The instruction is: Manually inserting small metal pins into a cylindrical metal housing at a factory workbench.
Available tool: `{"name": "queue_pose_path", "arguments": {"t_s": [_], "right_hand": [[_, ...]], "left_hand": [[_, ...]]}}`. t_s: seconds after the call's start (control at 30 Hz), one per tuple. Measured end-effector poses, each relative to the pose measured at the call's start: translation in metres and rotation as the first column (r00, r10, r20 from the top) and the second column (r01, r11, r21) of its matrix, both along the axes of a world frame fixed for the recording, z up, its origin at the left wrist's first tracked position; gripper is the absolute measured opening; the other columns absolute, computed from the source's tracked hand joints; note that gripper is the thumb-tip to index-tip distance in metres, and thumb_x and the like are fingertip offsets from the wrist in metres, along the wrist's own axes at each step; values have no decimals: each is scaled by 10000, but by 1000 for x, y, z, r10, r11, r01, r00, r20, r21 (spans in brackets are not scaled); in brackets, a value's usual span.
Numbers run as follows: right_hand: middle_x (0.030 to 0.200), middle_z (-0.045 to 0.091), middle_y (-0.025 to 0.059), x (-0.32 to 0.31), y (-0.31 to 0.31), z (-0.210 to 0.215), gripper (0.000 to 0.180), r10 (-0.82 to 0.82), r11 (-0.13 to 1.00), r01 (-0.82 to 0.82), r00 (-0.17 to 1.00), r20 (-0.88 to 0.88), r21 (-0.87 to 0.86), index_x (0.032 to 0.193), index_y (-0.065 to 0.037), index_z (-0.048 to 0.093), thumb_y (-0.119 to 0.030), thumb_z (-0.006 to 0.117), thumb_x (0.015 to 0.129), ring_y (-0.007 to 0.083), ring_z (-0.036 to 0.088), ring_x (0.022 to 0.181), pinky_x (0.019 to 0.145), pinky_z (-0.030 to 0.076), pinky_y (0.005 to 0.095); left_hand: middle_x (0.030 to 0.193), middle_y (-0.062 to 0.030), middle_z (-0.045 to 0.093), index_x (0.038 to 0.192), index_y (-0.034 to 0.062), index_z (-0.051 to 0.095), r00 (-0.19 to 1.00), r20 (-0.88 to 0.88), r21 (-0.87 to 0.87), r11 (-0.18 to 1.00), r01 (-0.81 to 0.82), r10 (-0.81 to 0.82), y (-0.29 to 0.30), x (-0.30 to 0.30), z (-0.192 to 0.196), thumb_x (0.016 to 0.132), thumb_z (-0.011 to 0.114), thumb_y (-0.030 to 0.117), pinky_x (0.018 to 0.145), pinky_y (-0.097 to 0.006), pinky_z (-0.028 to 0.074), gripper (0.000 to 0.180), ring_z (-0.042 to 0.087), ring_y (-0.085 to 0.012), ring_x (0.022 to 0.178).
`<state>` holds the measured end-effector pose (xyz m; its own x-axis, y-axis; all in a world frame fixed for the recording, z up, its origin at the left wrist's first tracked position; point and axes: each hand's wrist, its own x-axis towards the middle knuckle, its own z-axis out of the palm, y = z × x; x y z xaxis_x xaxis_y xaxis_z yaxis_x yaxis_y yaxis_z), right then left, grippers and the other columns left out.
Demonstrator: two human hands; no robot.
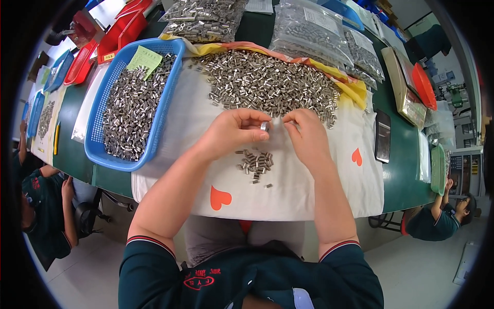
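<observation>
Between the thumb and fingers of my left hand (234,133) is a short, shiny silver ring-shaped metal piece (264,126). My right hand (307,135) is closed in a pinch just to its right, at the near edge of a big heap of small metal sleeves (267,82); what its fingertips hold, if anything, is too small to make out. A smaller group of sleeves (257,162) lies on the white cloth (180,175) below my hands, nearer to me.
To the left stands a blue plastic basket (91,139) of sleeves with a green note (145,61) on top. Clear bags of metal parts (309,31) line the back. A dark phone (382,136) lies on the right. People sit at both sides, one person (437,221) at right.
</observation>
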<state>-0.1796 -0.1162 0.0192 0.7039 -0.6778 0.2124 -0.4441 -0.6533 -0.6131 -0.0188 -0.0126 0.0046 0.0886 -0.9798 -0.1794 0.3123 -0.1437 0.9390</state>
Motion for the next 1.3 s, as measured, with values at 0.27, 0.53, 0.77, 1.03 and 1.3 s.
{"name": "queue_pose_path", "arguments": {"t_s": [0.27, 0.53, 0.77, 1.03, 1.3], "right_hand": [[737, 590, 45, 3, 14, 9, 103, 107, 932, -197, 952, 288, 305, 821, -27, 612, -12, 580, 724, 148, 567, 708, 632, 445, 266], [699, 579, 76, 8, 25, 7, 78, 137, 990, -126, 964, 226, -61, 743, -31, 585, -9, 595, 669, 215, 560, 664, 594, 443, 302], [679, 568, 73, 5, 26, 9, 63, 93, 993, -108, 959, 269, 42, 739, -33, 577, -15, 589, 680, 215, 554, 637, 579, 439, 309], [759, 597, 85, 5, 22, 8, 84, 2, 916, -114, 960, 280, 384, 790, -25, 598, -43, 591, 707, 236, 565, 729, 656, 450, 303], [783, 587, 89, -7, -5, 8, 81, 80, 997, -77, 983, 166, -25, 786, -46, 621, -77, 574, 728, 256, 548, 766, 688, 435, 346]], "left_hand": [[911, -77, 610, 1058, -42, 532, 1000, 1, -9, 1000, -1, 1, 1, 0, 0, 752, 634, -3, 718, -217, 482, 325, 590, -106, 820], [832, -29, 610, 1041, -29, 575, 974, 211, -20, 997, -81, 83, 0, -3, -7, 725, 675, 32, 656, -199, 461, 337, 557, -63, 743], [831, -24, 609, 1038, -24, 580, 995, 80, 27, 998, -54, 51, 0, -3, -1, 722, 678, 39, 657, -201, 460, 336, 552, -62, 741], [886, -71, 623, 1055, -36, 552, 998, 8, 0, 998, -68, 68, 2, -1, -3, 744, 658, 29, 701, -211, 475, 335, 579, -93, 794], [865, -31, 623, 1017, -10, 585, 975, 204, 23, 996, 84, -87, 6, -4, 1, 716, 689, 41, 692, -210, 465, 322, 564, -74, 779]]}}
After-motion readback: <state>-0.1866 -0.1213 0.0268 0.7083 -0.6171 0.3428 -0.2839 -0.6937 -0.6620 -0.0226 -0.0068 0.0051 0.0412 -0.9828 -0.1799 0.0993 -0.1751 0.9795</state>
